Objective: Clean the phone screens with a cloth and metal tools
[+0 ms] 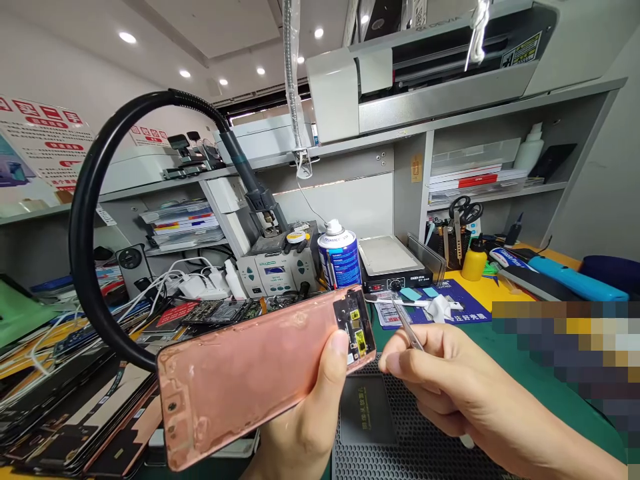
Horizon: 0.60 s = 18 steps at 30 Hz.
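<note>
My left hand [313, 400] is closed on a phone screen [250, 380], thumb on top near its right end. The screen's copper-coloured back faces me and it tilts up to the right. A black strip with yellow patches [356, 327] lies across that right end. Pinched in my right hand [445, 380] is a pair of metal tweezers [409, 327], their tips pointing up and left. The tweezers are apart from the screen, a little to its right. Below both hands lies a black perforated mat [390, 460] with a dark lettered plate [367, 410].
Stacked phone screens [95, 413] and circuit boards [220, 313] crowd the left. A thick black hose [83, 220] arches there. At the back stand a blue-and-white spray can [340, 257], a heating plate [393, 263] and a yellow bottle [474, 261]. A shelf [410, 160] runs behind.
</note>
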### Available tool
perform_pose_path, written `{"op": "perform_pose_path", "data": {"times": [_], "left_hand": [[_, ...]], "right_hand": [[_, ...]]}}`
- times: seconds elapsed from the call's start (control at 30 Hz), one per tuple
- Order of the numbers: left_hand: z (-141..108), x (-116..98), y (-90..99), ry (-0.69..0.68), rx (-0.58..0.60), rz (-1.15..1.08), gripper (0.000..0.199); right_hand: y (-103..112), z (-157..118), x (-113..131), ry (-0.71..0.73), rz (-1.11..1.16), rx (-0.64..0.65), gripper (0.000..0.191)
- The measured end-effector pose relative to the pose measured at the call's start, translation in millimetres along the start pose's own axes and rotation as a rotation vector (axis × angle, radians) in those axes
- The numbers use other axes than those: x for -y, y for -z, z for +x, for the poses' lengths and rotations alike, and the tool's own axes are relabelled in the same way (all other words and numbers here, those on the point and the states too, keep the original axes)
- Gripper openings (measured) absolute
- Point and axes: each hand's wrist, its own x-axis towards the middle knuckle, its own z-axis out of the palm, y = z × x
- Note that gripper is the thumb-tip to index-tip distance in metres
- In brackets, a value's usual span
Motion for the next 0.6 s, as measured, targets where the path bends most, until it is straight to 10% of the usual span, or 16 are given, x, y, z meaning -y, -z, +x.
{"op": "perform_pose_path", "data": {"times": [0.23, 0.37, 0.6], "left_hand": [[-3, -2, -1.5, 0.133, -0.024, -0.142, 0.027], [7, -9, -0.8, 0.734, 0.083, -0.651, 0.025], [33, -14, -4.8, 1.292, 0.267, -1.304, 0.032]], "right_hand": [[2, 1, -2, -0.011, 0.064, 0.007, 0.013], [2, 0, -3, -0.018, 0.031, 0.030, 0.026], [8, 2, -1, -0.057, -0.180, 0.024, 0.044]]}}
